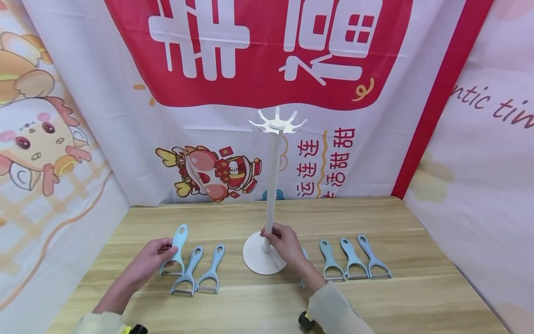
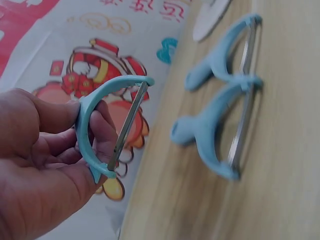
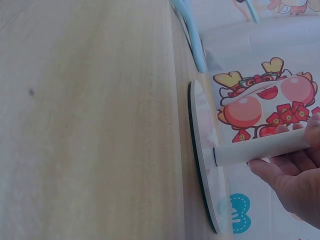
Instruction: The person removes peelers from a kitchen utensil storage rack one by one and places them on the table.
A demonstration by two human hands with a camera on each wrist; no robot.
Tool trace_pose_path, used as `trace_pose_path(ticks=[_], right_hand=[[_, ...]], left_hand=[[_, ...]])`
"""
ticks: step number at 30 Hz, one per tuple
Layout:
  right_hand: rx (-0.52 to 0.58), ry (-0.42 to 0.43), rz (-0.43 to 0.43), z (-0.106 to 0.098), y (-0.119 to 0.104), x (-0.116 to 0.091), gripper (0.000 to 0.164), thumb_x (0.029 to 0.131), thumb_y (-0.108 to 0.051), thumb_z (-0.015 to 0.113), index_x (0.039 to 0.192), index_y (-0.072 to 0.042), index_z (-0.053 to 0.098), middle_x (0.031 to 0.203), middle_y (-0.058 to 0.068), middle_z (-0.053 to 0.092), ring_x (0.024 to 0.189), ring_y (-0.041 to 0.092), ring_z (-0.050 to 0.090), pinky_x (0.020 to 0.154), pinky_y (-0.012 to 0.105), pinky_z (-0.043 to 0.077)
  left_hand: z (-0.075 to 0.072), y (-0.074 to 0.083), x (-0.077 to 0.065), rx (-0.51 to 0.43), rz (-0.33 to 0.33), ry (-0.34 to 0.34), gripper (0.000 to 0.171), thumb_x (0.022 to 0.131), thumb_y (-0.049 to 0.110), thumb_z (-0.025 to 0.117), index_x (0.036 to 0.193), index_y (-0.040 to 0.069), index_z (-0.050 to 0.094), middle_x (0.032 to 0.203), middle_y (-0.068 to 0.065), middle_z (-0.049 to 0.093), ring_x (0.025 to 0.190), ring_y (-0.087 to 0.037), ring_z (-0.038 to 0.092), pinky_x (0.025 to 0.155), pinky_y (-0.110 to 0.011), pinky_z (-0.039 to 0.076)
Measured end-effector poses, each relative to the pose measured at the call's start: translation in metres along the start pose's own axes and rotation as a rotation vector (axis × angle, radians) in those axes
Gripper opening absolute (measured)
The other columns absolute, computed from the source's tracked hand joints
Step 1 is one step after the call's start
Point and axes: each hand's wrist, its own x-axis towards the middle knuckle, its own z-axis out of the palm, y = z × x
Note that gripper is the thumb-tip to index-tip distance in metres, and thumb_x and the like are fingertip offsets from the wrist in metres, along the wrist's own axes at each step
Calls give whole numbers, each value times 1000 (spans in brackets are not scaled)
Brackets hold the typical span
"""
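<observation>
In the head view my left hand (image 1: 147,260) pinches a light blue Y-shaped peeler (image 1: 179,239), its looped handle end pointing up. The left wrist view shows thumb and fingers around that peeler's frame (image 2: 86,120), its metal blade facing away from the palm. Two more blue peelers (image 1: 189,273) (image 1: 212,269) lie on the table just right of this hand. My right hand (image 1: 288,246) grips the white pole (image 1: 272,195) of a stand low down, a little above its round base (image 1: 256,260). A ring of upturned hooks (image 1: 278,124) crowns the pole.
On the right of the wooden table (image 1: 250,311) lie three peelers (image 1: 328,260) (image 1: 352,257) (image 1: 372,257) in a row. Another peeler (image 1: 306,254) is partly hidden behind my right forearm. A printed cloth (image 1: 208,125) hangs behind the table, with further cloths at both sides.
</observation>
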Motion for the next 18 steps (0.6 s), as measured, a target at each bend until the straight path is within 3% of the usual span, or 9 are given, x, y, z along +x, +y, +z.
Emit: trace_pose_path(ticks=[7,13,18], right_hand=[[-4,-2,7,0,-1,0,17,100,-17,59,107,-7,71,110,9,73,110,23,68,98,40,57],[-19,13,32,-1,2,1,15,100,-16,60,107,-9,71,109,7,74,109,22,67,98,43,57],[1,-1,38,0,2,2,17,100,-18,60,109,-8,71,110,7,74,109,22,67,99,43,56]], left_hand=[[-13,-19,-5,78,9,-16,28,101,5,49,114,-19,52,87,-4,58,76,-10,58,67,-24,53],[-17,-28,-6,129,-22,-16,33,101,6,49,121,-21,51,95,-10,61,82,-12,57,71,-26,55],[-17,-35,-9,170,-50,-3,26,100,4,49,115,-17,55,93,-11,59,82,-13,55,70,-25,53]])
